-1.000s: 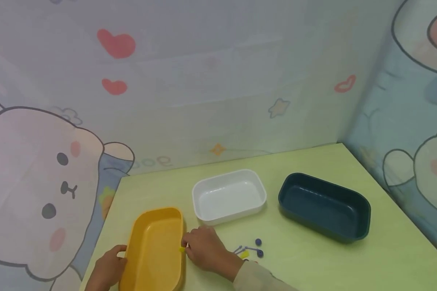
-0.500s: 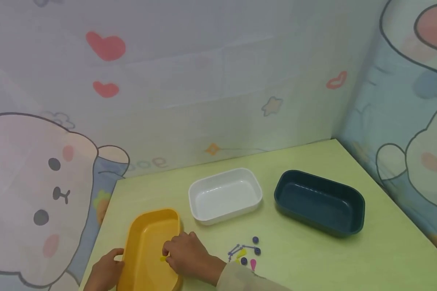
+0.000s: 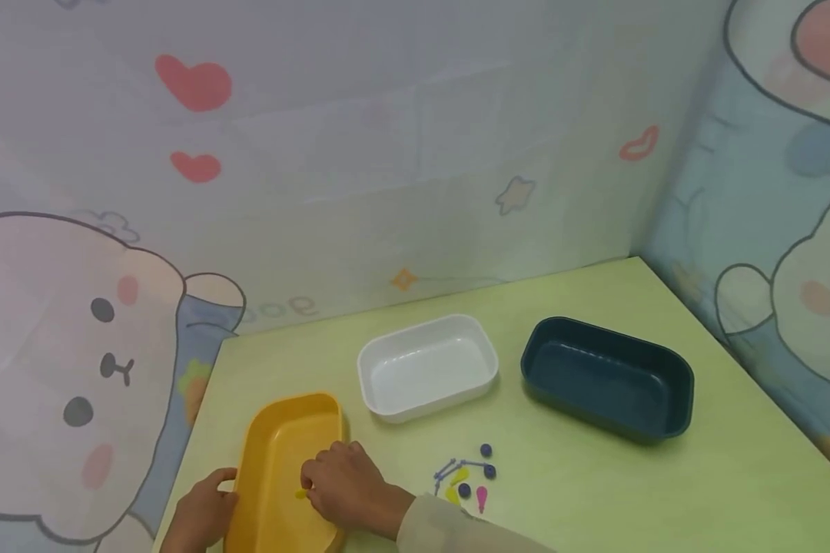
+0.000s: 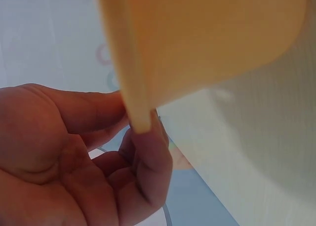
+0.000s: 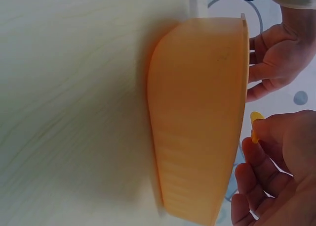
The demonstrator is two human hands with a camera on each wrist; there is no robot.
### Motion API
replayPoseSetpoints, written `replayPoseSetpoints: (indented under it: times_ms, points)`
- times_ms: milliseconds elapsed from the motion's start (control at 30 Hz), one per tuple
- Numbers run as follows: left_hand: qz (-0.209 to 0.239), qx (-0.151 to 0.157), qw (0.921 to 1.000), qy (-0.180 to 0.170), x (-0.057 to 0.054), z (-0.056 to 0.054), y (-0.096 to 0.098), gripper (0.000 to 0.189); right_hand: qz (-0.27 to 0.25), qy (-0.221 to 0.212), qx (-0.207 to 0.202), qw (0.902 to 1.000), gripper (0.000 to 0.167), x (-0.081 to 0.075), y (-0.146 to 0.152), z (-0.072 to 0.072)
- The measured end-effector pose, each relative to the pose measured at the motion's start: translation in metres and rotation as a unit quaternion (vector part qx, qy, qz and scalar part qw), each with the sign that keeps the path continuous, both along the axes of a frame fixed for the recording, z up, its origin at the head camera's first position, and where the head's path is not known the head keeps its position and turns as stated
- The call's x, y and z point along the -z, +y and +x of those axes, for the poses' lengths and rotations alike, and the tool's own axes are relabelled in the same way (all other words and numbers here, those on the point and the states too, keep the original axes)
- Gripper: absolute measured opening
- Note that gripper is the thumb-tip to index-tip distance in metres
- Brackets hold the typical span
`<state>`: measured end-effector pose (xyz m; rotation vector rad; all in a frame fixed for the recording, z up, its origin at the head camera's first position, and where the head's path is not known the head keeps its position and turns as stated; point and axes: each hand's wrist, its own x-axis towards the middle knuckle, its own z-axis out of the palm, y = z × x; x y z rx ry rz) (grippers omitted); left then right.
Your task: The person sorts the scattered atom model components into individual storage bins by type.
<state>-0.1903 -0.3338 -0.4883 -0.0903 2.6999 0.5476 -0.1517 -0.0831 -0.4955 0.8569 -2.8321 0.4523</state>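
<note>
My left hand [image 3: 204, 511] holds the left rim of a yellow tray [image 3: 328, 403], pinching it between thumb and curled fingers in the left wrist view. Over the tray's inside, my right hand [image 3: 349, 488] pinches a small yellow piece [image 5: 256, 118] between thumb and forefinger. Only one end of that piece shows past the fingers. On the table to the right lie a pink teardrop-shaped piece [image 3: 482, 498], yellow pieces [image 3: 460, 475], thin purple sticks [image 3: 446, 469] and dark blue round beads [image 3: 464, 490].
A white tray [image 3: 372, 399] stands behind the loose pieces, and a dark blue-green tray [image 3: 546, 403] sits farther right. The pale green table [image 3: 595, 499] meets a printed cloth wall [image 3: 360, 215] at the back.
The right hand has moved left with the yellow piece, from the tray's right rim to over its inside. The left hand still grips the left rim. The camera view has shifted slightly.
</note>
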Motion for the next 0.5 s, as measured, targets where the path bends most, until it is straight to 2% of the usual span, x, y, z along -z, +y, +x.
replayPoseSetpoints:
  times_ms: [233,500]
  points:
    - [0.007,-0.020,0.9997,-0.008,-0.0047,0.0048,0.0036,0.043,0.000,-0.016,0.010,0.9998,0.007,0.0072,-0.0064,-0.0035]
    - [0.015,-0.010,0.9996,0.021,-0.0061,0.0075,0.0044,0.041,0.004,-0.024,0.016,0.9996,0.006,0.0085,-0.0076,-0.0046]
